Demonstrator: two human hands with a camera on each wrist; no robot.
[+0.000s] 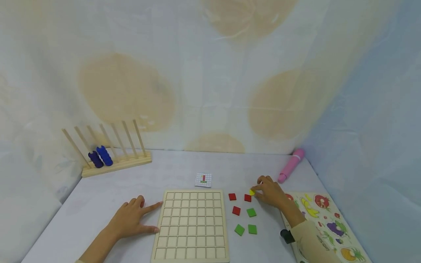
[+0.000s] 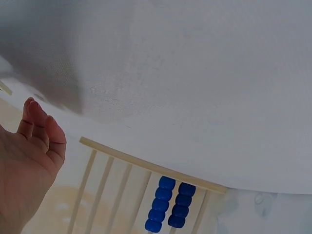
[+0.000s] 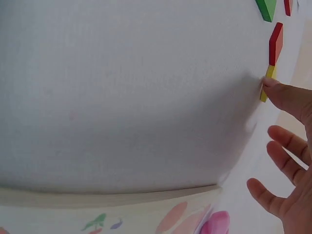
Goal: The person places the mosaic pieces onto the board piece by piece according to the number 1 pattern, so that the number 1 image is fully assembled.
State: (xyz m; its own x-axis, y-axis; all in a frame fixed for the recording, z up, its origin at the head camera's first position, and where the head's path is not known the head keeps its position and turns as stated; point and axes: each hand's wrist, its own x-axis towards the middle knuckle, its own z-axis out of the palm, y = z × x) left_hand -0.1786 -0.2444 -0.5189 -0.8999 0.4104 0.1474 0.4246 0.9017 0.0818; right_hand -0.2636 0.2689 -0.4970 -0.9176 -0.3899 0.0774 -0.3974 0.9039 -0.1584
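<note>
My right hand pinches a small yellow square tile between thumb and index finger, beside a red tile. In the right wrist view that yellow tile is seen edge-on under the thumb, in line with the red one. At the left side of a wooden grid board, the thumb and index finger of my left hand stretch out to its edge, spread apart. Its other fingers are bent. Between the board and my right hand lie several red and green tiles.
A small pattern card lies behind the board. Back left stands a wooden peg rack with blue beads. A pink cylindrical object lies back right. Under my right forearm is a fruit puzzle board.
</note>
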